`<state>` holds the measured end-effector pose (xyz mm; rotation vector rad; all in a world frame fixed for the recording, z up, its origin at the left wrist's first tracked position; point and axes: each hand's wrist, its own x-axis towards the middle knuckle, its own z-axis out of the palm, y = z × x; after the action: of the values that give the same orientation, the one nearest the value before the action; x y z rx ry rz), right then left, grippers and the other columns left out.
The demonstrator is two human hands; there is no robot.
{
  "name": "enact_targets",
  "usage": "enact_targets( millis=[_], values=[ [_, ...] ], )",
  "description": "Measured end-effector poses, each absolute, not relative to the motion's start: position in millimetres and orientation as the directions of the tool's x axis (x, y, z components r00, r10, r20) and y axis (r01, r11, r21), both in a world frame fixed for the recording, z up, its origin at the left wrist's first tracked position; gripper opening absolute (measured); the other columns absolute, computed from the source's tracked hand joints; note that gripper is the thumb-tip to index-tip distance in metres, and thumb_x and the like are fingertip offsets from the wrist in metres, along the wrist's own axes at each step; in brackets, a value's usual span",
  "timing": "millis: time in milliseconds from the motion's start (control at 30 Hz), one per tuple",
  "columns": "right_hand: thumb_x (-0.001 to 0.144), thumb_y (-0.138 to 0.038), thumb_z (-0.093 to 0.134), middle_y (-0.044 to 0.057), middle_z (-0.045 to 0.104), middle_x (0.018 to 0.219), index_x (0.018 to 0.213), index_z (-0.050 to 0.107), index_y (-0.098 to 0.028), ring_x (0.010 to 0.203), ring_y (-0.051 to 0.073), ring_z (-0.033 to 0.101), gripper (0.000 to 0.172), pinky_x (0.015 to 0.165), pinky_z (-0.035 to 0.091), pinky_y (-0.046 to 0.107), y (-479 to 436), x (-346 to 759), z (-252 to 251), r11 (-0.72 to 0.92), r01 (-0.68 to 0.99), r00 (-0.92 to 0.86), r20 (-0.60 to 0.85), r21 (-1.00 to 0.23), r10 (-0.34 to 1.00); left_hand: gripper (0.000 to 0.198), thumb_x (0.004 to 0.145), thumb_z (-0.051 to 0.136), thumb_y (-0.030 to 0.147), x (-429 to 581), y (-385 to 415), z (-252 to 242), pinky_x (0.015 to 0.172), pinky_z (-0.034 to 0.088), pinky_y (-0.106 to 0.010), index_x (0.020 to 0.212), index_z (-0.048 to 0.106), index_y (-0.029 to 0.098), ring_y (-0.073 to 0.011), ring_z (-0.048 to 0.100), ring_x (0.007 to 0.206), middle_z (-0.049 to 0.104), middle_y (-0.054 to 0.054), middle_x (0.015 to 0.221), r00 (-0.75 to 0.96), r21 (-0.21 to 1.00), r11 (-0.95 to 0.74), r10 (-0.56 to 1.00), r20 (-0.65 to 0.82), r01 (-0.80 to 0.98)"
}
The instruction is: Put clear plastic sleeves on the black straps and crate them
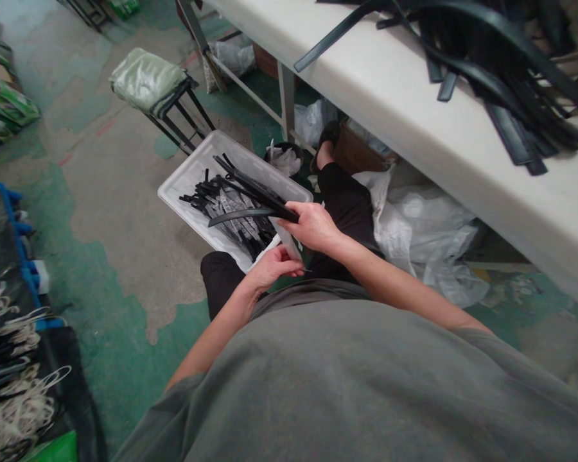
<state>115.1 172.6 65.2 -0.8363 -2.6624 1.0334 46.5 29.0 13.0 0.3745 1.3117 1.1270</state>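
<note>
My right hand (313, 226) is closed around a bundle of long black flat strips (250, 186), which point out over a white plastic bin (183, 163). One strip bends away from the others, toward the left. Just below, my left hand (273, 268) pinches the lower end of a pale flat strip (289, 244) that runs up to my right hand. What the pale strip is made of cannot be made out. Inside the bin lie many shorter black strips (205, 192) and grey patterned pieces (231, 204). The bin stands in front of me, between my knees.
A white table (347, 83) on the right carries a heap of black strips (491, 77). Behind the bin stands a padded stool (147, 74). Plastic bags (424, 231) and a small black bucket (289, 157) sit under the table. Cords (19, 404) lie at left.
</note>
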Motion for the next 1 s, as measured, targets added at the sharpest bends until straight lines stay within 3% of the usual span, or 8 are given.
enact_targets(
  millis=[233, 333, 433, 567, 700, 833, 900, 1000],
  values=[
    [0.084, -0.033, 0.061, 0.0, 0.064, 0.069, 0.083, 0.068, -0.017, 0.061, 0.013, 0.051, 0.017, 0.056, 0.032, 0.023, 174.6, 114.5, 57.8, 0.567, 0.415, -0.834, -0.049, -0.712, 0.549, 0.022, 0.068, 0.075, 0.032, 43.4, 24.8, 9.9, 0.049, 0.042, -0.02, 0.07, 0.07, 0.011, -0.009, 0.056, 0.046, 0.064, -0.003, 0.055, -0.029, 0.773, 0.553, 0.808, -0.589, -0.311],
    [0.082, -0.032, 0.061, -0.002, 0.06, 0.063, 0.079, 0.066, -0.017, 0.057, 0.011, 0.049, 0.016, 0.054, 0.033, 0.022, 176.9, 113.9, 49.8, 0.489, 0.382, -0.83, -0.059, -0.784, 0.554, 0.025, 0.069, 0.075, 0.035, 41.5, 21.5, 14.4, 0.056, 0.047, -0.022, 0.078, 0.074, 0.011, -0.0124, 0.062, 0.056, 0.07, -0.007, 0.065, 0.004, 0.782, 0.535, 0.826, -0.563, -0.319],
    [0.079, -0.034, 0.063, -0.003, 0.058, 0.06, 0.08, 0.065, -0.017, 0.052, 0.011, 0.049, 0.017, 0.049, 0.035, 0.021, 179.3, 112.3, 42.1, 0.276, 0.372, -0.803, -0.159, -0.886, 0.574, 0.026, 0.07, 0.075, 0.036, 39.9, 16.2, 15.6, 0.066, 0.05, -0.025, 0.08, 0.075, 0.012, -0.017, 0.068, 0.071, 0.074, -0.012, 0.082, 0.035, 0.785, 0.507, 0.847, -0.531, -0.356],
    [0.076, -0.044, 0.067, -0.001, 0.062, 0.063, 0.085, 0.063, -0.016, 0.043, 0.008, 0.045, 0.03, 0.041, 0.039, 0.021, 183.2, 114.8, 43.4, -0.121, 0.337, -0.793, -0.351, -0.934, 0.498, 0.031, 0.067, 0.079, 0.039, 31.5, 9.6, 10.2, 0.068, 0.051, -0.023, 0.076, 0.074, 0.01, -0.0166, 0.068, 0.073, 0.073, -0.012, 0.079, -0.167, 0.755, 0.394, 0.822, -0.545, -0.524],
    [0.081, -0.057, 0.058, 0.0, 0.061, 0.062, 0.087, 0.064, -0.014, 0.037, 0.005, 0.036, 0.044, 0.04, 0.041, 0.022, 184.3, 127.0, 51.7, -0.369, 0.262, -0.837, -0.4, -0.892, 0.374, 0.031, 0.06, 0.085, 0.034, 12.3, 7.6, 11.5, 0.061, 0.053, -0.022, 0.07, 0.067, 0.012, -0.0122, 0.065, 0.061, 0.069, -0.004, 0.071, -0.419, 0.677, 0.12, 0.703, -0.574, -0.726],
    [0.077, -0.054, 0.066, -0.005, 0.05, 0.05, 0.071, 0.058, -0.015, 0.036, 0.004, 0.031, 0.04, 0.041, 0.04, 0.021, 177.9, 144.6, 58.6, -0.4, 0.234, -0.84, -0.391, -0.886, 0.376, 0.023, 0.066, 0.081, 0.023, -3.2, 11.3, 20.9, 0.058, 0.053, -0.02, 0.07, 0.06, 0.015, -0.0094, 0.063, 0.057, 0.065, 0.001, 0.067, -0.542, 0.614, -0.104, 0.599, -0.59, -0.783],
    [0.076, -0.053, 0.068, -0.007, 0.046, 0.045, 0.072, 0.057, -0.016, 0.035, 0.004, 0.031, 0.038, 0.04, 0.037, 0.02, 173.9, 155.5, 62.9, -0.375, 0.247, -0.826, -0.397, -0.893, 0.4, 0.02, 0.071, 0.077, 0.019, -6.5, 13.4, 23.9, 0.056, 0.052, -0.02, 0.07, 0.058, 0.015, -0.0088, 0.062, 0.054, 0.063, 0.002, 0.064, -0.584, 0.595, -0.17, 0.522, -0.622, -0.785],
    [0.074, -0.05, 0.071, -0.005, 0.052, 0.048, 0.081, 0.06, -0.015, 0.037, 0.006, 0.038, 0.037, 0.038, 0.032, 0.02, 170.8, 173.8, 69.8, -0.302, 0.281, -0.803, -0.395, -0.911, 0.446, 0.018, 0.076, 0.074, 0.022, -8.5, 13.9, 23.8, 0.055, 0.051, -0.02, 0.071, 0.057, 0.016, -0.0088, 0.062, 0.053, 0.062, 0.003, 0.061, -0.6, 0.571, -0.215, 0.442, -0.666, -0.792]
  ],
)
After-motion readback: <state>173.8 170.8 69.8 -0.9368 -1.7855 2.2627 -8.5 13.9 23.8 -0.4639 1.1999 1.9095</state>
